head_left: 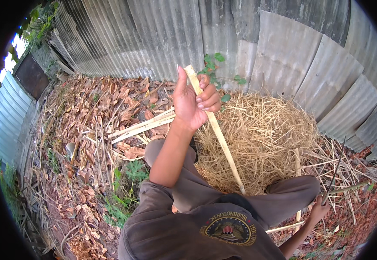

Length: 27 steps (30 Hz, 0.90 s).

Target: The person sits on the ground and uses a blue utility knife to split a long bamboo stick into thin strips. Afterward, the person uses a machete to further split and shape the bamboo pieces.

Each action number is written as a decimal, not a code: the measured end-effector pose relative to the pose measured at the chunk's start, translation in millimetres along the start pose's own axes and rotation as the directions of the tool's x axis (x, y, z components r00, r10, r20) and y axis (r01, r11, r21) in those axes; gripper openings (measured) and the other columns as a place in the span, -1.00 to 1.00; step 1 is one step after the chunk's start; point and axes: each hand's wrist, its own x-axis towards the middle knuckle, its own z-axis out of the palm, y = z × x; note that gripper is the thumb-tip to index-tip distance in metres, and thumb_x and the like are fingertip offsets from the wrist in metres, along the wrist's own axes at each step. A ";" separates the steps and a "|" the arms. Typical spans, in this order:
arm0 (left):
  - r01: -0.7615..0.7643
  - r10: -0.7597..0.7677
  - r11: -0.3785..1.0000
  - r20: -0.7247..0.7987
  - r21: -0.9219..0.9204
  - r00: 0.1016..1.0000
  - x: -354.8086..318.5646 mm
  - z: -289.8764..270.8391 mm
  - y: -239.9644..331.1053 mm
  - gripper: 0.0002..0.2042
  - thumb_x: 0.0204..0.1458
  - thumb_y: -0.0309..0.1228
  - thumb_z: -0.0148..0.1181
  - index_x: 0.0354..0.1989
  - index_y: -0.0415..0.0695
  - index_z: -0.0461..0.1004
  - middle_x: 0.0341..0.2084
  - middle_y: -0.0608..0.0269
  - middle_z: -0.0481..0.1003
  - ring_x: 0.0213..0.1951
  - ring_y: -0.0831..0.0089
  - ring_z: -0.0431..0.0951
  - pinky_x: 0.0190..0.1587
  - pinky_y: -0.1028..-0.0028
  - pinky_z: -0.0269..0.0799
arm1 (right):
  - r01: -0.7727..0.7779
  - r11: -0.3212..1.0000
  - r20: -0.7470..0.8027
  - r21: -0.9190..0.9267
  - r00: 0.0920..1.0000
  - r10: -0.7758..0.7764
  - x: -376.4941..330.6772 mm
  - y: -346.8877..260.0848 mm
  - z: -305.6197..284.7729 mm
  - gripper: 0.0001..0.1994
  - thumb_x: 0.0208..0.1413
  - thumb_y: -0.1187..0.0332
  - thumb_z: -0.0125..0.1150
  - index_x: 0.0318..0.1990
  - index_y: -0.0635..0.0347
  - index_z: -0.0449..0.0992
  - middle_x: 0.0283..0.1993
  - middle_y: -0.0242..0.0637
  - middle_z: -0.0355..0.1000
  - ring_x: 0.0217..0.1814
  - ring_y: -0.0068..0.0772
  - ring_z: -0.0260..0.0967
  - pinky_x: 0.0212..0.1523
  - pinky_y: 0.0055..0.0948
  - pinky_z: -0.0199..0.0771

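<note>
My left hand is raised in front of me, its fingers curled round a long pale wooden strip. The strip slants down to the right, its upper end rising between thumb and fingers and its narrower lower end near my lap. Off to the lower right, my right hand is closed on the handle of a long, thin, dark-bladed knife. The blade points up and away from me, well apart from the strip. The hand hides most of the handle.
A heap of straw-like shavings lies before my bent legs. Several pale strips rest on dry leaves to the left. Corrugated metal sheets form a wall behind. Green weeds grow near my left side.
</note>
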 end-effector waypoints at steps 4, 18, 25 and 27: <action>-0.026 0.028 0.994 -0.013 0.109 1.000 25.5 26.8 -10.0 -0.40 0.23 0.25 -0.40 -0.46 -0.07 0.25 -0.77 0.48 0.03 -0.75 0.68 0.03 -0.68 0.63 -0.02 | -0.053 0.913 0.144 0.404 0.990 -0.006 -29.7 -79.8 30.4 -0.86 0.09 0.38 0.18 -0.38 0.28 0.48 -0.58 -0.48 0.29 -0.61 -0.68 0.10 -0.60 -0.56 0.07; -0.045 0.086 0.861 -0.058 0.506 0.995 76.5 122.2 -38.8 -0.42 0.21 0.24 -0.32 -0.28 -0.10 0.30 -0.66 0.41 0.24 -0.65 0.66 0.22 -0.59 0.64 0.15 | -0.068 0.760 0.552 0.646 0.729 -0.404 -129.3 -205.9 172.1 -0.81 0.08 0.32 0.36 -0.35 0.28 0.56 -0.64 -0.59 0.29 -0.60 -0.81 0.13 -0.60 -0.64 0.13; -0.296 0.580 0.559 -0.110 0.775 0.807 44.3 74.1 -36.6 -0.34 0.27 0.20 -0.42 0.09 -0.18 0.29 -0.02 -0.01 0.46 0.09 0.23 0.36 0.18 0.23 0.14 | -0.242 0.609 0.517 0.756 0.790 -0.328 -98.3 -233.2 171.6 -0.77 0.16 0.35 0.25 -0.50 0.18 0.42 -0.65 -0.55 0.25 -0.66 -0.78 0.10 -0.66 -0.64 0.09; -0.153 0.604 0.300 -0.063 0.942 0.794 -23.3 24.6 -74.6 -0.56 0.30 -0.01 -0.21 -0.19 -0.18 0.38 -0.28 0.12 0.48 -0.12 0.37 0.45 0.01 0.32 0.29 | -0.324 0.504 0.506 0.801 0.816 -0.279 -77.9 -258.9 164.6 -0.78 0.17 0.35 0.24 -0.49 0.17 0.40 -0.65 -0.53 0.26 -0.69 -0.76 0.11 -0.69 -0.65 0.07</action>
